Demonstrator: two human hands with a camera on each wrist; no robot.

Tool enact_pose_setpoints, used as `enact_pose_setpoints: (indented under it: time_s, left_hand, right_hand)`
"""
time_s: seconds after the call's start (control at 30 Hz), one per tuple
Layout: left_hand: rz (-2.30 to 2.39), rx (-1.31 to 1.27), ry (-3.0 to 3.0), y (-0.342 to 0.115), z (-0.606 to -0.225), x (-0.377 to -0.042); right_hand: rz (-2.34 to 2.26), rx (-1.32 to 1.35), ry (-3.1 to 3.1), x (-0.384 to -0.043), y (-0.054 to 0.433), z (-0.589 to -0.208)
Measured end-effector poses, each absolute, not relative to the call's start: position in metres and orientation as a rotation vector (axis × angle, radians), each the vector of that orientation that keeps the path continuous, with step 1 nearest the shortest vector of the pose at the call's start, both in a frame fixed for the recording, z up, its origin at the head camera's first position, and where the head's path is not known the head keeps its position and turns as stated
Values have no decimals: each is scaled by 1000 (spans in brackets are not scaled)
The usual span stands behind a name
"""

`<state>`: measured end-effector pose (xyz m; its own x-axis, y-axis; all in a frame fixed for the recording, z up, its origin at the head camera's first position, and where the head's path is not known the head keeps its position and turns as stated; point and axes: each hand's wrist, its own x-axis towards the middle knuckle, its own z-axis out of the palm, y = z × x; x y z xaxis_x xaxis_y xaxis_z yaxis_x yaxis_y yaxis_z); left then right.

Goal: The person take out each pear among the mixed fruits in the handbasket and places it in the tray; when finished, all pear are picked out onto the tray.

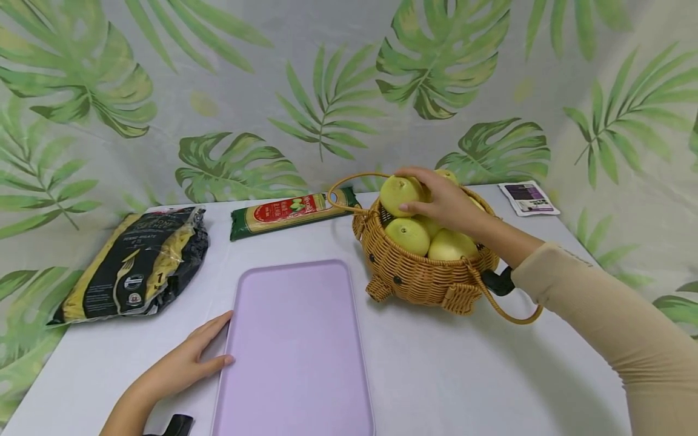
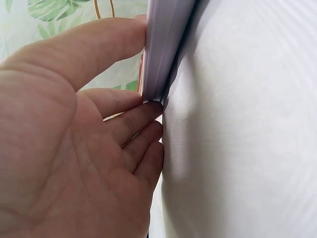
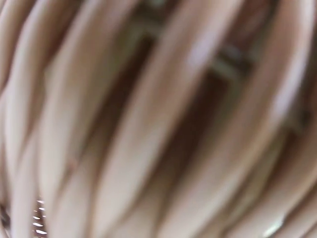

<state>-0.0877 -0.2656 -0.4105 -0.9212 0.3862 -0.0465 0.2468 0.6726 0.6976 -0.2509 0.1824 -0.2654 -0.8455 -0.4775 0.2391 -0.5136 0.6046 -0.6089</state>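
Note:
At the right, a brown wicker basket (image 1: 414, 281) with an animal face holds several round yellow-green pears (image 1: 406, 236). My right hand (image 1: 436, 197) grips one pear (image 1: 400, 195) at the basket's left inner side, thumb in front and fingers over its top. A light purple tray (image 1: 297, 345) lies flat on the table. Along its left edge rests my left hand (image 1: 188, 357), with thumb and fingertips touching the rim. The left wrist view shows those fingers (image 2: 133, 124) lightly bent against the tray's side (image 2: 161, 64). Only blurred wicker weave (image 3: 148, 124) fills the right wrist view.
A black and yellow penne bag (image 1: 136, 263) lies at the left. Behind the tray is a green and red pasta packet (image 1: 291, 212). A small white and purple sachet (image 1: 529, 198) sits at the back right. The basket's loop handles (image 1: 518, 318) stick out at both sides.

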Motion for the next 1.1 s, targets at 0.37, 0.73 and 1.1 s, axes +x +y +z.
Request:
enact_pose_setpoints:
  time_s: [0.37,0.73,1.1]
  left_hand:
    - [1092,485,2669,-265,-410,-88]
    - [1091,483,2663,-267,-410,-88]
    - [1097,505,2675,-268,-410,-88]
  right_hand:
    - [1105,835,-2693,-237,190,-255]
    - [1345,1021,-2418,-195,177,-237]
    - [1636,1150,-2266,-156,119,-266]
